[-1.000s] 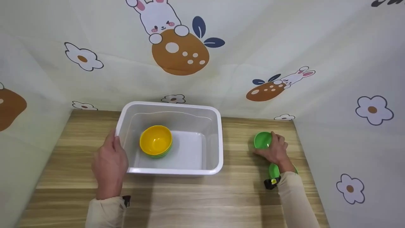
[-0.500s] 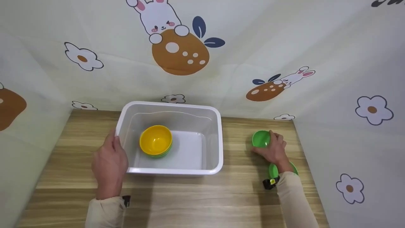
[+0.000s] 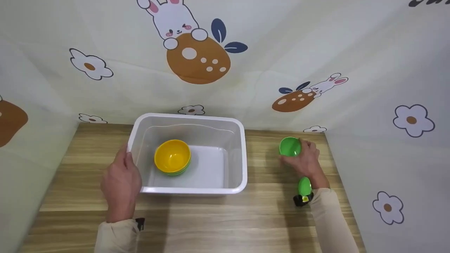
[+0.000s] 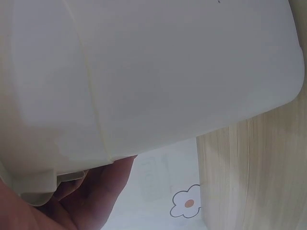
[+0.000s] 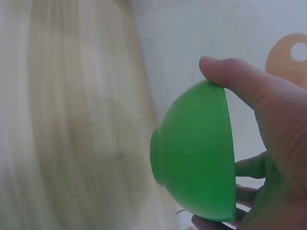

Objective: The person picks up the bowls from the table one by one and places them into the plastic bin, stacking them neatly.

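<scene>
My left hand (image 3: 121, 182) grips the left rim of a white plastic tub (image 3: 190, 190); in the left wrist view the tub's outer wall (image 4: 182, 72) fills most of the picture. Inside the tub, at its left, a yellow bowl (image 3: 172, 156) sits stacked on green ones (image 3: 179, 172). To the right of the tub, my right hand (image 3: 306, 160) holds a green bowl (image 3: 290, 147) by its rim, thumb on one side and fingers on the other. The right wrist view shows this bowl (image 5: 196, 148) apparently raised off the table. A second green bowl (image 3: 304, 186) is partly hidden under my right wrist.
The wooden table (image 3: 225, 225) meets a patterned cloth wall (image 3: 253, 95) close behind the tub. Another cloth wall (image 3: 386, 158) runs along the right side near my right forearm. A strip of table separates the tub from the green bowls.
My right hand has moved slightly away from me with the green bowl. The other green bowl is now more covered by the wrist. The left hand and tub have stayed put.
</scene>
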A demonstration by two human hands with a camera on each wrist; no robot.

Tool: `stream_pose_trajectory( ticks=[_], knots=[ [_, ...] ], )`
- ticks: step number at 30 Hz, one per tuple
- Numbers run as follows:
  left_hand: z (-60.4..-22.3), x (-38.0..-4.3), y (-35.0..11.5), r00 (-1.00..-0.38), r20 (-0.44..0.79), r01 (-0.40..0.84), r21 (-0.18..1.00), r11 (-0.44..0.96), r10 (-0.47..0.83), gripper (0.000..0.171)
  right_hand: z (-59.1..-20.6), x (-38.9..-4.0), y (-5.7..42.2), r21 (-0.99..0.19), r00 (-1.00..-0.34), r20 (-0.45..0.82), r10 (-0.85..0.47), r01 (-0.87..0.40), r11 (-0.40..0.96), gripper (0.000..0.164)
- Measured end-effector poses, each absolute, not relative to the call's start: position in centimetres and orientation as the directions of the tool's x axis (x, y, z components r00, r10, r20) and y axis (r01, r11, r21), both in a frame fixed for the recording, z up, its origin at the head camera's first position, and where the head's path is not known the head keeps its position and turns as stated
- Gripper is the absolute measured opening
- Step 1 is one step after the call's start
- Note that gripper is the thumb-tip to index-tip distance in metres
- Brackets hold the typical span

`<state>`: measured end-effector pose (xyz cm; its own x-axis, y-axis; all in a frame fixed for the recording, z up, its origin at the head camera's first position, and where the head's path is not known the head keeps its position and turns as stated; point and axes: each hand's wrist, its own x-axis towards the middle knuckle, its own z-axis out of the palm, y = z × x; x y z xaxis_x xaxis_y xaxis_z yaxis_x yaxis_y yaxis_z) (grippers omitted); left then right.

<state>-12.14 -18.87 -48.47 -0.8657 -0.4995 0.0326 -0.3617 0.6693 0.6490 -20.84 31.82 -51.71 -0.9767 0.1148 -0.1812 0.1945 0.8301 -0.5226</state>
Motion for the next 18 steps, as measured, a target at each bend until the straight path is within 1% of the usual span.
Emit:
stream_pose_trajectory(
  ticks=[9, 18],
  knots=[
    [-48.4, -12.1, -18.9, -0.865, 0.031, -0.360, 0.656, 0.664, -0.500, 0.048, -47.7, -21.0, 30.2, -0.533, -0.987, -0.149, 0.051, 0.124, 0.837, 0.119],
    [-48.0, -12.1, -18.9, -0.864, -0.019, -0.393, 0.650, 0.651, -0.504, 0.049, -44.1, -20.8, 28.5, -0.534, -0.996, -0.090, -0.026, 0.026, 0.845, 0.111]
  ],
)
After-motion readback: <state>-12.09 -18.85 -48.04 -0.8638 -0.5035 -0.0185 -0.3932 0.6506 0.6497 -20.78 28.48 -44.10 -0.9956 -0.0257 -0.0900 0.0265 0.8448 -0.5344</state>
